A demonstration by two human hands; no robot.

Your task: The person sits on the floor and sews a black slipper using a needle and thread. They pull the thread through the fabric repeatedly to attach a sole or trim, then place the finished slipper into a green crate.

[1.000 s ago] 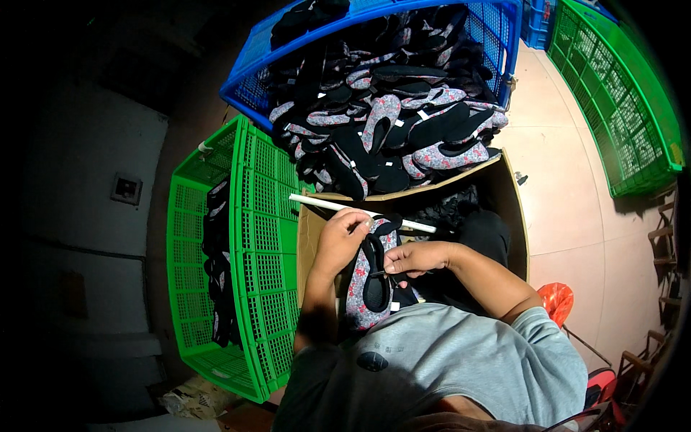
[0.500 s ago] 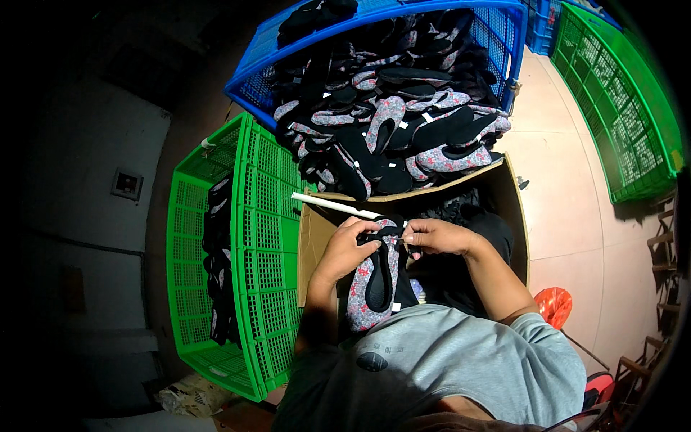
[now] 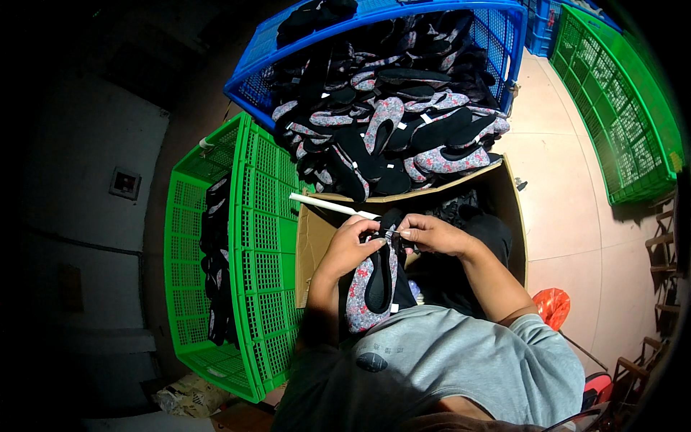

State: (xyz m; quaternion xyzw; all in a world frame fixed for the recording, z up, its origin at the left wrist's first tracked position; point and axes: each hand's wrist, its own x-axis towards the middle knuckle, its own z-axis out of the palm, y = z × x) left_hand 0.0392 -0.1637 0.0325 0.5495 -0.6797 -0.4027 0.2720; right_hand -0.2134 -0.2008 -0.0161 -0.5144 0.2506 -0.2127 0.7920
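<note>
A grey slipper (image 3: 361, 297) with a red floral pattern and a dark lining lies against my shirt front, its far end raised. Around that far end, my left hand (image 3: 351, 248) is closed, thumb and fingers gripping the black part there. My right hand (image 3: 430, 235) is pinched at the same spot from the right. From its fingertips a thin, pale, needle-like thing (image 3: 391, 231) points toward the slipper; its exact kind is too small to tell. A white tag (image 3: 394, 308) shows on the slipper's near right side.
An open cardboard box (image 3: 520, 237) with dark contents surrounds my hands, a white rod (image 3: 322, 204) across its left corner. Beyond stands a blue crate (image 3: 507, 43) heaped with similar slippers. A green crate (image 3: 270, 245) holding dark slippers is left; another green crate (image 3: 612, 108) stands far right.
My right hand has shifted slightly left and up, closer to my left fingers. The thin needle-like thing shows more plainly between the hands. The slipper stays in nearly the same place.
</note>
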